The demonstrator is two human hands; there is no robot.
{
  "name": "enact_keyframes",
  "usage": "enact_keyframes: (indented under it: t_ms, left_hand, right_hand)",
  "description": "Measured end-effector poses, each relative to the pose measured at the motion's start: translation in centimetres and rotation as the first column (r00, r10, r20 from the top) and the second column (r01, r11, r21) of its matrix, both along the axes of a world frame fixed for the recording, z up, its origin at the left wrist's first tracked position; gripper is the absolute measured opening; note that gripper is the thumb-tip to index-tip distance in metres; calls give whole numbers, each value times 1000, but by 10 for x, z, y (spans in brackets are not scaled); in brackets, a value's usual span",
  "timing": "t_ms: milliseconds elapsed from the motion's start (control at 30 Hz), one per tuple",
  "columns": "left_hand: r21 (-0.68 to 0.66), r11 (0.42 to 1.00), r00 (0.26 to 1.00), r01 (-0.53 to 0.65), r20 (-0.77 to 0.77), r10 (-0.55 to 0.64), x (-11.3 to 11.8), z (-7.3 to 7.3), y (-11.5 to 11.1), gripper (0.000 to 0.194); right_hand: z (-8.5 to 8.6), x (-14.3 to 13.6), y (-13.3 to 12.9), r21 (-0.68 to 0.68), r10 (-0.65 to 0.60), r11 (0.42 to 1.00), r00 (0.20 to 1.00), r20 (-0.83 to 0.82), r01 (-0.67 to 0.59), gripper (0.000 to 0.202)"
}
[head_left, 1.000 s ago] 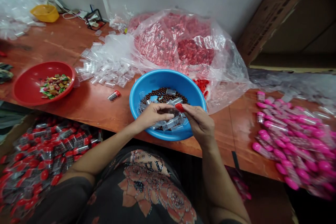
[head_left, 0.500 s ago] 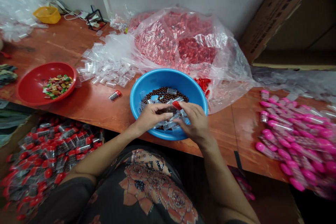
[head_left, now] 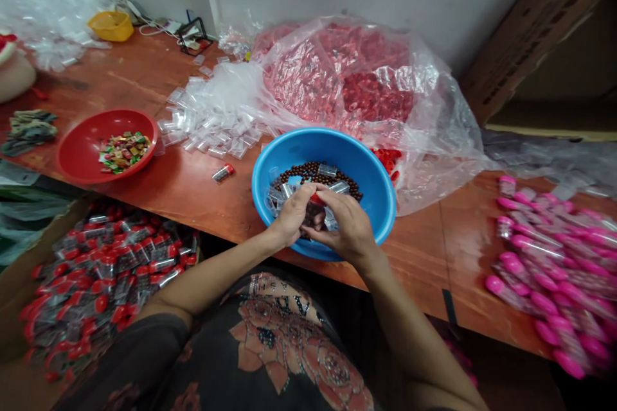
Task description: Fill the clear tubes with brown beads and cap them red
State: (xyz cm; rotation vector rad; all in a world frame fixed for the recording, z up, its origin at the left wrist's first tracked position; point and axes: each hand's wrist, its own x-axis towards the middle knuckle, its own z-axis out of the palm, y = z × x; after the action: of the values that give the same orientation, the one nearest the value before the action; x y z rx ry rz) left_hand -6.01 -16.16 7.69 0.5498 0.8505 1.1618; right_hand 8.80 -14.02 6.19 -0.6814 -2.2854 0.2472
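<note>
A small clear tube (head_left: 315, 213) with dark brown balls inside is held between both hands above the blue basin (head_left: 270, 149). My left hand (head_left: 292, 215) grips it from the left, thumb near its top. My right hand (head_left: 351, 223) curves around the other side, its fingers at the red cap (head_left: 316, 198) on top of the tube. The fingers partly cover both pieces, so how firmly the cap sits cannot be seen. Below the hands, brown balls (head_left: 311, 170) and several empty clear tubes (head_left: 328, 171) lie in the basin.
Left of the basin lie a capped tube (head_left: 223, 173), clear tubes (head_left: 212, 122) and a red bowl (head_left: 80, 148) of wrapped sweets. Behind it sits a plastic bag (head_left: 332, 70) of red caps. Pink-capped tubes (head_left: 554, 257) cover the right; red-capped tubes (head_left: 120, 263) fill a box below.
The red cap, earlier at my right fingertips apart from the tube, is now at the tube's top. My hands have come together around both. The view has shifted slightly left.
</note>
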Motion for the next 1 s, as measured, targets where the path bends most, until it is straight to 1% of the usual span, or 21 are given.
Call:
enact_keyframes:
  t_ms: [67,100,133,167,200,233,300,367,433,533,600,667,733,767,800,833,867,900,933,967,1000]
  left_hand:
    - [22,998,998,-55,-41,56,-13,3,1,42]
    - [31,995,992,-91,-81,93,-21,5,2,42]
    - [39,991,983,-131,-128,135,-31,7,3,42]
    - [46,985,969,-168,-175,174,-41,9,4,40]
    - [52,979,955,-196,-216,203,-50,10,6,38]
    - [60,975,943,-215,-245,223,-59,11,7,37]
    - [81,972,935,-222,-266,236,-70,11,8,35]
    - [94,974,940,-208,-256,226,-75,9,9,36]
    - [82,977,947,-197,-242,211,-74,5,9,38]
    - [34,983,961,-181,-208,184,-69,1,10,45]
    - [2,985,971,-174,-168,171,-68,0,10,51]
    - [-20,988,980,-154,-129,150,-67,-1,10,54]
    - [-29,992,987,-123,-106,119,-66,-1,10,54]
    - [-31,994,989,-109,-102,105,-65,-1,10,54]
    - [-34,995,990,-98,-102,94,-64,0,9,53]
    - [-35,995,991,-89,-105,85,-63,0,9,53]
    - [-38,996,991,-81,-110,76,-61,0,9,54]
    - [-41,997,991,-71,-117,66,-59,0,9,54]
    - [-45,997,991,-61,-124,55,-56,0,8,55]
    - [-50,998,990,-50,-132,43,-53,0,8,56]
    - [-57,998,990,-37,-141,29,-49,-1,8,58]
  right_hand:
    - [3,1,10,-165,60,985,998,12,-57,80]
    - [4,1,18,-263,62,963,998,20,-55,78]
    - [4,1,29,-347,39,938,999,38,-24,70]
    - [2,1,42,-406,1,913,997,78,31,58]
    - [0,0,56,-427,-45,898,987,152,107,43]
    - [-3,-3,70,-411,-74,894,963,260,179,33]
    - [-10,-12,97,-367,-36,894,859,511,256,29]
    - [-18,-25,117,-367,32,893,779,627,259,27]
    - [-26,-41,129,-385,70,885,743,666,261,24]
    - [-37,-60,133,-393,89,871,694,715,293,20]
    - [-42,-65,133,-405,98,862,684,723,305,17]
    - [-41,-64,133,-415,87,854,701,708,314,15]
    - [-33,-58,131,-403,43,855,729,683,328,16]
    - [-26,-54,129,-398,0,852,760,650,341,21]
    - [-18,-50,124,-417,-54,839,816,576,349,25]
    - [-8,-47,118,-467,-112,816,886,450,340,29]
    - [3,-45,109,-543,-176,783,946,273,302,31]
    - [13,-44,98,-633,-232,745,971,54,213,32]
    - [22,-44,86,-694,-263,713,956,-133,100,30]
    - [29,-46,73,-726,-275,688,928,-253,6,28]
    - [35,-48,60,-738,-282,673,905,-319,-50,26]
